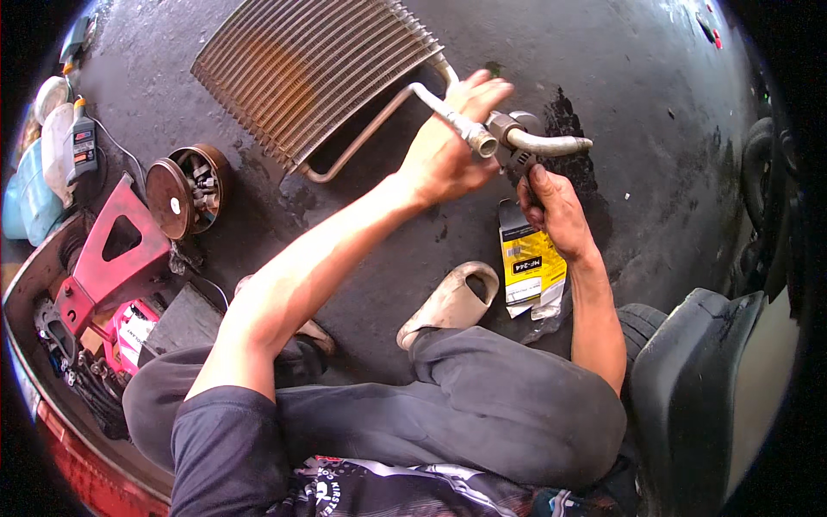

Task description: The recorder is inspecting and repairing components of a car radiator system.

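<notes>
Across the dark, stained floor (680, 215) we go, and the big piece on it is a rust-stained, rectangular grey metal core with close-set fins (319, 73), lying ahead of the person, near the hands. From its edge loops a thin, bent copper-brown pipe (366, 138), meeting a silver metal pipe with an open round end (448, 112). Behind the right hand sits a yellow, black and white cardboard box (531, 271); over to the left, a round brown tin (222, 172) full of small metal parts.

Now the left hand (452, 142): fingers stretched out, slightly blurred, silver pipe running across it. And the right hand (556, 211) is closed around a dark-handled adjustable wrench (523, 158), thumb along the handle. The wrench's head is right beside a silver hex nut (502, 127) on a curved metal tube (551, 145); whether it bites, I can't tell.
</notes>
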`<state>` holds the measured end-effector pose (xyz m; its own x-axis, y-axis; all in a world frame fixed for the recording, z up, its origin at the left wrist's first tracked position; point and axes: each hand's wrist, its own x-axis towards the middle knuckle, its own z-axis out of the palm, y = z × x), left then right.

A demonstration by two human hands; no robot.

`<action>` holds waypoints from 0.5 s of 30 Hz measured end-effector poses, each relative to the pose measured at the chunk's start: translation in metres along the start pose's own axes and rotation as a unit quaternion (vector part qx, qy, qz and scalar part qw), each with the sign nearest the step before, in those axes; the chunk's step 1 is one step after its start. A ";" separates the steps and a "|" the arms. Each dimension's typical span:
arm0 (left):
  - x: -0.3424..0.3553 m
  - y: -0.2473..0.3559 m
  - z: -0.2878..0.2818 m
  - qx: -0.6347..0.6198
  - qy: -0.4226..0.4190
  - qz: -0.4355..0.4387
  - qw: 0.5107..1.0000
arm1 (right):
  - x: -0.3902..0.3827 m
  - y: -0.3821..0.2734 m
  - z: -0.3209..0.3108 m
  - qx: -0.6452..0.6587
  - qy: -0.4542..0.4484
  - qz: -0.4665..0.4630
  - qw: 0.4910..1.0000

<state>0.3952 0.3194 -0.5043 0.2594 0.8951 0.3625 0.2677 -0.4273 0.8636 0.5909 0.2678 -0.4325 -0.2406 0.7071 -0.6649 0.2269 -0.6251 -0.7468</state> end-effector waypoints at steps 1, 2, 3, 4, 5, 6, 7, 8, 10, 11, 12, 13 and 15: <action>0.015 -0.001 0.001 -0.022 -0.013 0.021 0.999 | 0.000 0.000 0.001 -0.001 -0.002 -0.002 1.000; 0.024 -0.006 0.001 -0.038 -0.026 0.044 0.998 | 0.001 0.002 0.002 0.002 0.007 -0.003 1.000; 0.028 -0.009 -0.001 -0.052 -0.037 0.032 0.997 | 0.002 0.002 0.004 0.005 0.015 -0.006 1.000; 0.029 -0.009 -0.005 -0.107 -0.102 -0.056 0.987 | 0.003 0.002 0.005 0.006 0.008 -0.015 1.000; 0.030 -0.008 -0.004 -0.085 -0.116 -0.068 0.987 | 0.002 0.001 0.003 -0.007 0.005 -0.013 1.000; 0.031 -0.006 -0.004 -0.060 -0.131 -0.080 0.986 | 0.001 0.001 0.002 -0.019 0.002 -0.012 1.000; 0.029 -0.003 -0.007 -0.037 -0.091 -0.037 0.994 | 0.000 -0.001 0.004 -0.020 0.009 -0.005 1.000; 0.027 0.002 -0.009 -0.010 -0.091 -0.030 0.995 | -0.003 -0.002 0.003 -0.021 0.007 -0.014 1.000; 0.015 0.007 -0.021 0.032 -0.115 -0.071 0.990 | -0.002 0.000 0.006 -0.012 0.017 -0.001 1.000; 0.014 0.009 -0.034 0.062 -0.194 -0.063 0.977 | -0.005 0.001 0.001 -0.021 0.024 0.003 0.999; 0.010 0.009 -0.053 0.099 -0.216 -0.001 0.971 | -0.004 0.000 0.004 -0.028 0.034 0.007 0.999; 0.007 0.008 -0.072 0.104 -0.321 -0.060 0.939 | -0.003 0.003 0.006 -0.024 0.029 -0.002 0.999; 0.044 0.031 -0.113 0.151 -0.494 -0.175 0.838 | -0.005 0.003 0.003 -0.010 0.022 0.008 1.000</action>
<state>0.3105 0.3600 -0.4216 0.7177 0.4935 -0.4914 0.6722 -0.3064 0.6740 0.5895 0.2613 -0.4310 -0.1954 0.7112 -0.6753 0.2489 -0.6301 -0.7356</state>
